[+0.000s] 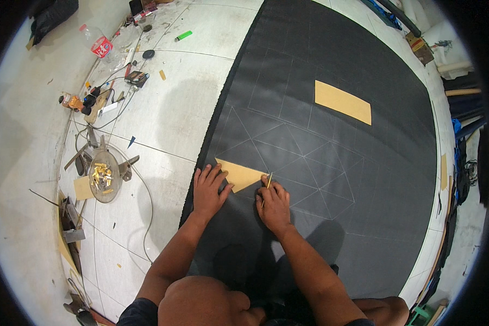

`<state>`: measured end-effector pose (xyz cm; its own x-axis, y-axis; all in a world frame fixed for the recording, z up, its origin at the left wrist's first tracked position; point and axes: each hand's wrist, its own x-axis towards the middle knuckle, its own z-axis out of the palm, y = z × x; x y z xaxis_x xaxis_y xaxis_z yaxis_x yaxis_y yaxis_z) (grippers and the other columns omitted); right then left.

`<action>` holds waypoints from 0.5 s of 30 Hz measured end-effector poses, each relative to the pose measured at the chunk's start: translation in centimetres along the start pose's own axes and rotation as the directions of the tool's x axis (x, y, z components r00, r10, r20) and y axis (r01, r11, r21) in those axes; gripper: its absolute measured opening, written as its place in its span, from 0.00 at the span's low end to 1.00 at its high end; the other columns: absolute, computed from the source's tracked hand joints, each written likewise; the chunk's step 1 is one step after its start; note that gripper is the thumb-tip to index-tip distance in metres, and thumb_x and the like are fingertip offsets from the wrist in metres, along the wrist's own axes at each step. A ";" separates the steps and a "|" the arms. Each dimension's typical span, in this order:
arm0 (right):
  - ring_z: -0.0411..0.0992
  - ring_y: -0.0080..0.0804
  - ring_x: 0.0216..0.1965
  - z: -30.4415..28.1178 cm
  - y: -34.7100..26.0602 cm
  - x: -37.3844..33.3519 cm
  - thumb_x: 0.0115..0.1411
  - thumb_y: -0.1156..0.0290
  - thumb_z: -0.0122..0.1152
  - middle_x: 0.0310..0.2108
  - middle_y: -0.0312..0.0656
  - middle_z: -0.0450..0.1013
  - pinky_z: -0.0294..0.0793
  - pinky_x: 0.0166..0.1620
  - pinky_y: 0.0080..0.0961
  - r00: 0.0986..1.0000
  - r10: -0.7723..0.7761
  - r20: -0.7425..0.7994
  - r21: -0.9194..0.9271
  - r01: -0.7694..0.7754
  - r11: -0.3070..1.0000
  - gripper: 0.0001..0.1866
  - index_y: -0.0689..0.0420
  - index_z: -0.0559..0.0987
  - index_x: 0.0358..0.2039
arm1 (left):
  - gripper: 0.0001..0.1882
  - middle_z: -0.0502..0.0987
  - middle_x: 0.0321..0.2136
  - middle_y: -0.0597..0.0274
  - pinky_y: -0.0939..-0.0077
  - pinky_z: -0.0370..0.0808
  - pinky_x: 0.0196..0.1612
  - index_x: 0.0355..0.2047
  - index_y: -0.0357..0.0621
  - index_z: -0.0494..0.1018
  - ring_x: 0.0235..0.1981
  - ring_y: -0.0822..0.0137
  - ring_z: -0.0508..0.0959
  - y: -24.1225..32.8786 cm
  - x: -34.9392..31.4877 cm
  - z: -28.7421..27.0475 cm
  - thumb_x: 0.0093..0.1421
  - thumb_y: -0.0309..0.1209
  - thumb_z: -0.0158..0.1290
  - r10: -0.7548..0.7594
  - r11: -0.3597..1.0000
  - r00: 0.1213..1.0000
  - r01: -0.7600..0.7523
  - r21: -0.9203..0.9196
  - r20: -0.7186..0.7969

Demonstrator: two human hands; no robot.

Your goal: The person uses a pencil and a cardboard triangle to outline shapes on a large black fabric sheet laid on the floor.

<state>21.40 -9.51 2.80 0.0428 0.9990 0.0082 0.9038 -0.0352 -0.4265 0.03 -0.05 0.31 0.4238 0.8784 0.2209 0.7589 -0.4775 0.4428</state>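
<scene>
Your left grip [207, 193] is released, its fingers spread and pressing on the triangular tan card [240, 176], which lies flat on the black sheet [288, 46] near its left edge. Your right grip [275, 206] is grasping a yellow pencil [269, 181] at the triangle's right-hand tip. Thin pale lines run over the sheet, many forming triangles, and a rectangular tan card [343, 102] lies farther up it.

To your left, a round clear dish [104, 156] holds a loose heap of what look like cigarette butts [102, 175]. Beyond it, near the wall, is a clear plastic bottle [96, 42] with a red label; you cannot tell what it holds.
</scene>
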 end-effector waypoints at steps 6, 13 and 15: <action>0.64 0.42 0.63 0.0 0.0 -0.1 0.62 0.67 0.63 0.67 0.40 0.67 0.61 0.61 0.44 0.999 -0.011 -0.048 -0.008 0.010 1.000 0.13 0.53 0.76 0.46 | 0.20 0.74 0.61 0.57 0.42 0.56 0.70 0.51 0.47 0.79 0.65 0.48 0.68 0.1 0.0 0.2 0.62 0.43 0.61 -0.005 1.000 1.000 0.004 -0.031 -0.018; 0.65 0.44 0.62 -0.4 -0.1 0.4 0.60 0.68 0.62 0.64 0.42 0.70 0.63 0.58 0.45 0.999 -0.042 -0.012 -0.079 0.041 0.996 0.14 0.55 0.76 0.47 | 0.19 0.73 0.60 0.55 0.41 0.56 0.69 0.51 0.48 0.78 0.65 0.48 0.67 0.1 0.2 0.0 0.62 0.40 0.61 0.001 1.000 1.000 -0.001 -0.004 -0.016; 0.66 0.44 0.62 -0.4 0.1 0.6 0.60 0.68 0.61 0.63 0.42 0.70 0.63 0.58 0.45 0.998 -0.061 0.021 -0.148 0.063 0.987 0.15 0.55 0.76 0.47 | 0.20 0.73 0.59 0.53 0.40 0.56 0.69 0.51 0.47 0.77 0.65 0.47 0.66 0.7 0.6 -0.3 0.60 0.38 0.62 0.002 1.000 1.000 -0.002 -0.007 -0.016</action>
<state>21.73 -8.97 3.16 -0.0213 0.9997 0.0154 0.9577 0.0248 -0.2867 0.62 0.18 1.01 0.4170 0.8777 0.2360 0.7545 -0.4791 0.4487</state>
